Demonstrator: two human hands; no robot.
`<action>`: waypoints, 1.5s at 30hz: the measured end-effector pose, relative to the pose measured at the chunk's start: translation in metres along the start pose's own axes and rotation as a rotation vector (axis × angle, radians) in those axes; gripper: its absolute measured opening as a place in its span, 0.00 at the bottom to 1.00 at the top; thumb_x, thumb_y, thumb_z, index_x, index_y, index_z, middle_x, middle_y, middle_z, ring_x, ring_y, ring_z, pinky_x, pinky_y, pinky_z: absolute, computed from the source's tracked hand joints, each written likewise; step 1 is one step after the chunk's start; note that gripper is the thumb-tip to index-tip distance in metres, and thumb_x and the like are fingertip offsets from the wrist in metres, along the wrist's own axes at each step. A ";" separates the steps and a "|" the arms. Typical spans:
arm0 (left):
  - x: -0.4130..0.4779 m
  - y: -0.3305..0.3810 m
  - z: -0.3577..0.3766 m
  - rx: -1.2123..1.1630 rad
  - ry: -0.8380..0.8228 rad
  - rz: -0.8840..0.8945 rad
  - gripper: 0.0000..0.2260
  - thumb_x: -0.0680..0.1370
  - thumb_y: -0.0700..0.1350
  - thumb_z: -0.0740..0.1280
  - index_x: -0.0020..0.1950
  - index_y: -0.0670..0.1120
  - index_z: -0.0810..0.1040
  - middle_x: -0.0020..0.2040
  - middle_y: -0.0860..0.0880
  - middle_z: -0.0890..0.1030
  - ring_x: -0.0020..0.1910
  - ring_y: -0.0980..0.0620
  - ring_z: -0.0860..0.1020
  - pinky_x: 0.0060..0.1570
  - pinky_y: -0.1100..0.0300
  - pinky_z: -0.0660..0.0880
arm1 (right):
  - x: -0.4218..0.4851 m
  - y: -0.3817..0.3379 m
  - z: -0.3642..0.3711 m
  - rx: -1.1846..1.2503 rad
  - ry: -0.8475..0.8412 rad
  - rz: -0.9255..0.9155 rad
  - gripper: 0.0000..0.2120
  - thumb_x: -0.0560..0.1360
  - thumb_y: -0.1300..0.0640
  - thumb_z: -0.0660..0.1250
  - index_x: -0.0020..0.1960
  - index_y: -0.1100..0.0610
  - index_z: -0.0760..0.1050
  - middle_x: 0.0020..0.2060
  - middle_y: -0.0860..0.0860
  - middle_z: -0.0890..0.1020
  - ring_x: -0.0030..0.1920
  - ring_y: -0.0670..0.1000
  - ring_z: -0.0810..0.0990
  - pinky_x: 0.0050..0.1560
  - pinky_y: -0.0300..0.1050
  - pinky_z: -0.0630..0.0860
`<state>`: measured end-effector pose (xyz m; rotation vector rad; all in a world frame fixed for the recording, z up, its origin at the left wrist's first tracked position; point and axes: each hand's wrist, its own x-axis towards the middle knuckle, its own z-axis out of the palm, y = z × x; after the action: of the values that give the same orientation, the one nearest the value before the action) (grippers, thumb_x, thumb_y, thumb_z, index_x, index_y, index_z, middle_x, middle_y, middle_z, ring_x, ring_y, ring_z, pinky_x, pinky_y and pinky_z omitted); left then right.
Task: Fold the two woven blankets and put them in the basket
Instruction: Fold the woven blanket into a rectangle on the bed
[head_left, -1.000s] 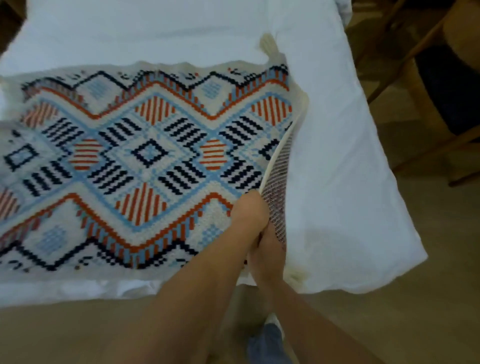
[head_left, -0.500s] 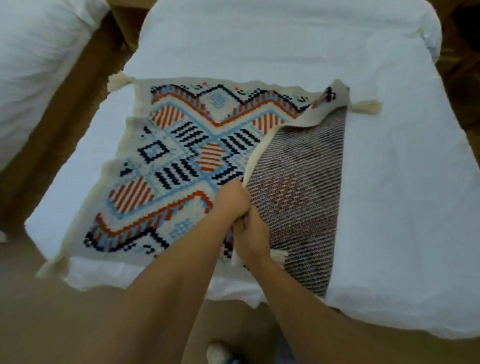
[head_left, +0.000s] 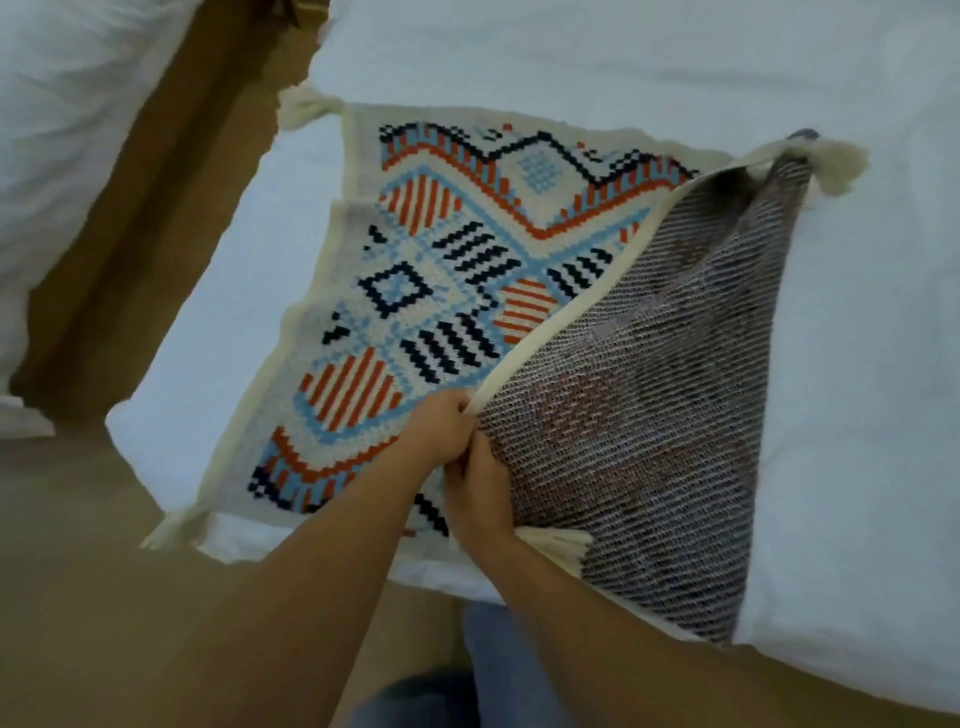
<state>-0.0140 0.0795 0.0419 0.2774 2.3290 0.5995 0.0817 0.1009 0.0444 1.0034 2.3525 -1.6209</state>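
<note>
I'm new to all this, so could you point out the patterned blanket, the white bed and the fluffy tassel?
blanket (head_left: 441, 291): head view, patterned top face.
bed (head_left: 857, 364): head view, bare white cover.
tassel (head_left: 836, 161): head view, far right corner tuft.

The folded blanket (head_left: 649, 415) flap hides its pattern beneath, perhaps half.
</note>
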 end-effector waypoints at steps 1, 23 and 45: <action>0.000 -0.010 -0.007 -0.008 0.013 0.003 0.17 0.78 0.41 0.61 0.30 0.49 0.64 0.28 0.51 0.68 0.27 0.55 0.65 0.26 0.62 0.60 | 0.001 -0.001 0.008 -0.003 -0.012 0.022 0.10 0.78 0.57 0.58 0.57 0.59 0.70 0.48 0.58 0.79 0.42 0.51 0.73 0.43 0.45 0.69; 0.015 -0.263 -0.147 -0.086 0.132 0.116 0.07 0.77 0.42 0.64 0.47 0.41 0.81 0.45 0.45 0.82 0.43 0.50 0.76 0.42 0.64 0.66 | 0.006 -0.071 0.279 -0.306 -0.004 0.096 0.08 0.78 0.57 0.59 0.56 0.57 0.68 0.52 0.54 0.78 0.48 0.50 0.76 0.49 0.41 0.72; 0.073 -0.247 -0.153 0.060 0.003 0.268 0.04 0.74 0.47 0.66 0.41 0.49 0.74 0.36 0.55 0.74 0.39 0.54 0.73 0.40 0.61 0.67 | 0.013 -0.074 0.288 -0.128 -0.039 0.093 0.09 0.75 0.60 0.61 0.36 0.59 0.66 0.30 0.53 0.73 0.32 0.52 0.70 0.36 0.46 0.66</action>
<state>-0.1795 -0.1610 -0.0244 0.6241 2.3328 0.6594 -0.0470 -0.1589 -0.0243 1.0287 2.3138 -1.4243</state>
